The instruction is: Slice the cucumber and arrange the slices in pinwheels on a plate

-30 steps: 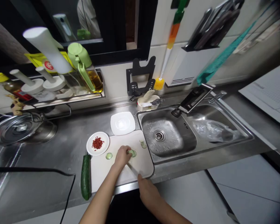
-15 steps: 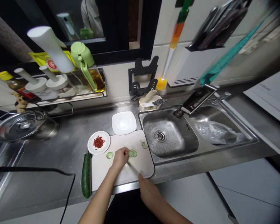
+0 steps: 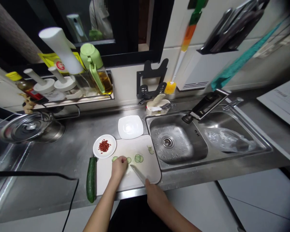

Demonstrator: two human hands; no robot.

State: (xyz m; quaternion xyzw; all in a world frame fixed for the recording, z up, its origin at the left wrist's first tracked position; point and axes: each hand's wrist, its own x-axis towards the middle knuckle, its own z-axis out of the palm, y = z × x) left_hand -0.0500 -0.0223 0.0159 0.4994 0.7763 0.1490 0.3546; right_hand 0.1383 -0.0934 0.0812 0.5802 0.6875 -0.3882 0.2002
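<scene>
My left hand (image 3: 119, 167) is over the white cutting board (image 3: 106, 180), fingers pinched at the edge of a thin cucumber slice (image 3: 129, 160). Another pale green slice (image 3: 114, 159) shows partly behind that hand. My right hand (image 3: 157, 197) grips a kitchen knife (image 3: 138, 174) by its handle, the blade pointing up and left across the board, apart from the slices. A few overlapping cucumber slices (image 3: 138, 158) lie right of my left hand, and thin curved pieces (image 3: 150, 149) sit near the board's right edge. A whole cucumber (image 3: 91, 180) rests along the board's left side.
Behind the board stand a small plate of chopped red pieces (image 3: 104, 146) and a white square dish (image 3: 130, 126). The sink (image 3: 178, 138) adjoins on the right, with a plastic bag (image 3: 229, 138) in its second basin. A lidded pot (image 3: 48, 130) is at left; a black cable (image 3: 38, 175) crosses the counter.
My left hand has moved left, away from the overlapping slices; a single slice now shows at its fingertips. The knife blade, blurred before, now shows clearly. The whole view has shifted slightly.
</scene>
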